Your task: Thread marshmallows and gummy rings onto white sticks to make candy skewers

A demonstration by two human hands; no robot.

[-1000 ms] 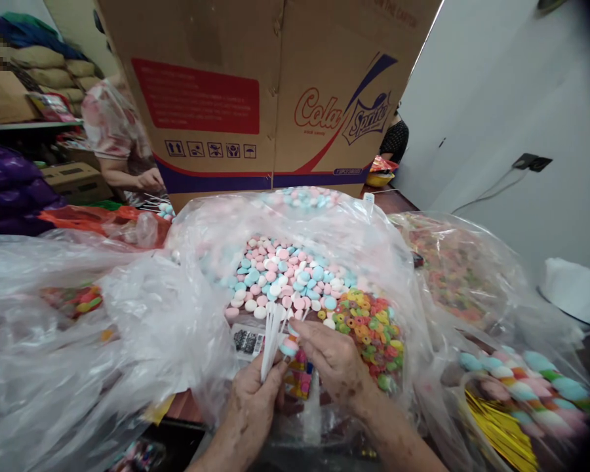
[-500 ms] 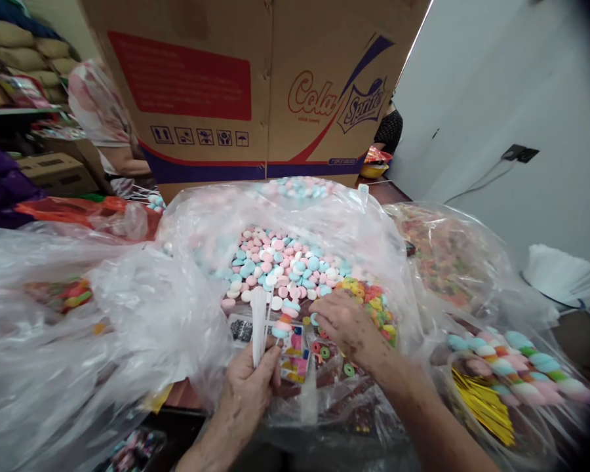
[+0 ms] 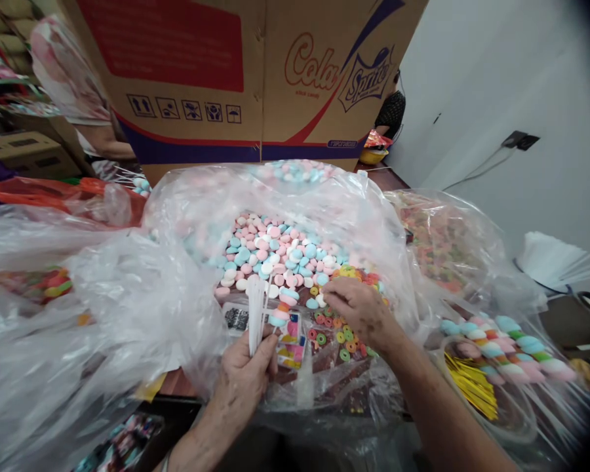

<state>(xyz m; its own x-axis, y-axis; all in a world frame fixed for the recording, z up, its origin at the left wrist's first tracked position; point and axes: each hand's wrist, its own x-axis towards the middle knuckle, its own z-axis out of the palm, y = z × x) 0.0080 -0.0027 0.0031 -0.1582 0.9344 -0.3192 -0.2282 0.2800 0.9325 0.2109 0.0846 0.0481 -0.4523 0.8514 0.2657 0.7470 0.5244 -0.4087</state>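
Observation:
My left hand [image 3: 248, 370] is closed around a bundle of white sticks [image 3: 255, 314]. Beside the bundle, the same hand holds up a candy skewer [image 3: 284, 308] with blue, pink and orange sweets threaded on it. My right hand [image 3: 361, 311] reaches in over the loose sweets, its fingers bent together and pointing left. A pale sweet lies at its fingertips; whether they pinch it I cannot tell. Pink, white and blue marshmallows [image 3: 275, 252] spread out beyond both hands. Ring-shaped gummies [image 3: 344, 337] lie under and below my right hand.
A large cardboard box [image 3: 201, 72] stands behind the plastic bag [image 3: 187, 190]. At right are finished candy skewers [image 3: 511, 347] and a tub of gold ties [image 3: 469, 387]. Crumpled clear plastic [image 3: 128, 301] covers the left side. Another person's arm [image 3: 111, 141] shows behind.
The view has shifted, so most things sit higher in the picture. My right hand has moved slightly right, uncovering more gummy rings. My left hand keeps its hold on the sticks and skewer.

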